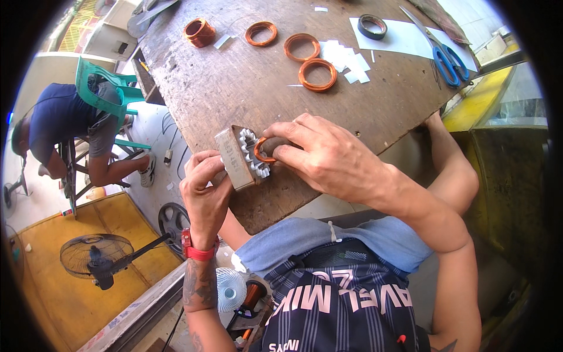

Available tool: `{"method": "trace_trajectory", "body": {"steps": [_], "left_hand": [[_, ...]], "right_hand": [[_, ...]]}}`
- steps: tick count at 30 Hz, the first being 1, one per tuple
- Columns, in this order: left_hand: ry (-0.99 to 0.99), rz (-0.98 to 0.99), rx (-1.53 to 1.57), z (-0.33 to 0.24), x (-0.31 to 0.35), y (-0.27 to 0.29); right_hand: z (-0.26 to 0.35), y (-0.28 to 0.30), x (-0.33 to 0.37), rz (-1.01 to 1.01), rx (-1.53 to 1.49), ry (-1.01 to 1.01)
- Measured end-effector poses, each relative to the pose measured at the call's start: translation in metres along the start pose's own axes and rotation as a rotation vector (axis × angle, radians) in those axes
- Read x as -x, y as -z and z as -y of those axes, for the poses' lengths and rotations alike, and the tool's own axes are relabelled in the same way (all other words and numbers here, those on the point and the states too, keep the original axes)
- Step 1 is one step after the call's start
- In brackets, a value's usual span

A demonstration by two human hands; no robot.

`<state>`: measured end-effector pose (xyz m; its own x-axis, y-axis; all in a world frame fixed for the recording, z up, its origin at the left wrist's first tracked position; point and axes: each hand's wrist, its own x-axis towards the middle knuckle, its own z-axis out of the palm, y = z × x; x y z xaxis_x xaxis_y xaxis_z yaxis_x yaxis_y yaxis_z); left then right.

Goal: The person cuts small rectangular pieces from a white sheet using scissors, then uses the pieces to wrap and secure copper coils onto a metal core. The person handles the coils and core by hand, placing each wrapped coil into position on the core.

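At the near edge of the wooden table [217,88] stands a motor stator core [232,161], a squarish metal block. White paper liners [246,141] poke out of its slots in a ring. My left hand [205,185], a red watch on its wrist, grips the core's left side between thumb and fingers. Pinched in my right hand [322,152] is a small copper wire coil [260,151], held at the core's opening against the liners. My fingers hide part of this coil. Whether its wires sit inside a slot, I cannot tell.
Farther back lie several copper coils [317,88], cut white paper pieces [340,57], a black tape roll [372,36] and blue-handled scissors [438,47] on a white sheet [404,47]. Left of the table are a fan [97,258] and a person [64,117] bending beside a green chair [97,91].
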<state>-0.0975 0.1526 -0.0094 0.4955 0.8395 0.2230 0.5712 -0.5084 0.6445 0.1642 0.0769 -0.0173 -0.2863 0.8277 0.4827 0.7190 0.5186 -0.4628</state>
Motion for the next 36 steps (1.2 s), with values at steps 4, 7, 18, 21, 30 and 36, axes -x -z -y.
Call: {"method": "trace_trajectory", "body": {"steps": [4, 7, 18, 21, 30, 36], "left_hand": [[-0.167, 0.026, 0.045, 0.007, 0.0, -0.008], [-0.224, 0.068, -0.027, 0.007, -0.004, -0.007], [-0.496, 0.325, -0.188, 0.021, -0.022, 0.01], [-0.528, 0.274, -0.194, 0.022, -0.021, 0.007], [-0.536, 0.21, -0.211, 0.016, -0.02, 0.006], [-0.378, 0.119, -0.251, -0.004, -0.005, 0.004]], "right_hand": [[0.001, -0.005, -0.007, 0.019, -0.015, 0.02], [0.001, -0.006, -0.008, 0.003, -0.017, 0.04], [-0.006, 0.004, 0.005, 0.001, -0.093, -0.002], [-0.01, 0.003, 0.002, -0.029, -0.081, 0.015], [0.004, -0.015, 0.001, -0.143, -0.185, -0.114], [0.012, -0.014, -0.001, -0.154, -0.368, -0.263]]}}
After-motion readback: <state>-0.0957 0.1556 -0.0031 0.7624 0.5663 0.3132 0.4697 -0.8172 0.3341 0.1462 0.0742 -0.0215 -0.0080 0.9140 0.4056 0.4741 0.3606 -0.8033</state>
